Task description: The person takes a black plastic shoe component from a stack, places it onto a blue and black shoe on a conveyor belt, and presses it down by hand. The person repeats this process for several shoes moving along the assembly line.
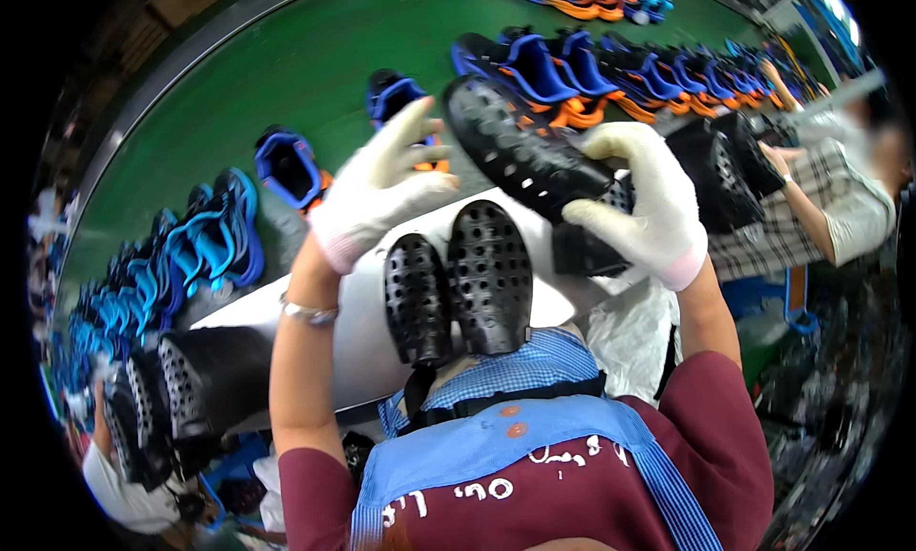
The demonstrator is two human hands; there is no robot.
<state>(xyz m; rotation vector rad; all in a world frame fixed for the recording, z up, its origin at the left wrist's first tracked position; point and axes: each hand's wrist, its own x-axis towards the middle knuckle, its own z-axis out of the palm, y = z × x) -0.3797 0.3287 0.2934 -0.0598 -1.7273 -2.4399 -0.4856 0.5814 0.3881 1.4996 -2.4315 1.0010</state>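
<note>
My right hand (654, 203), in a white glove with a pink cuff, grips a black perforated shoe form (520, 145) near its heel end. The form is tilted, its rounded toe toward the upper left. Also gloved in white, my left hand (386, 184) is raised to the left of that form with its fingers apart, holding nothing. Below and between my hands, two more black perforated shoe forms, a smaller one (417, 298) and a larger one (489, 274), rest against the white ledge (367, 336). A blue-lined shoe (389, 98) is just behind my left fingers.
On the green conveyor belt (315, 64), rows of blue-and-orange shoes (620, 74) run right and light-blue shoes (205, 236) run left. Black perforated forms (205, 379) line the ledge at left. A co-worker's arm (806, 207) reaches in from the right, beside black forms (716, 169).
</note>
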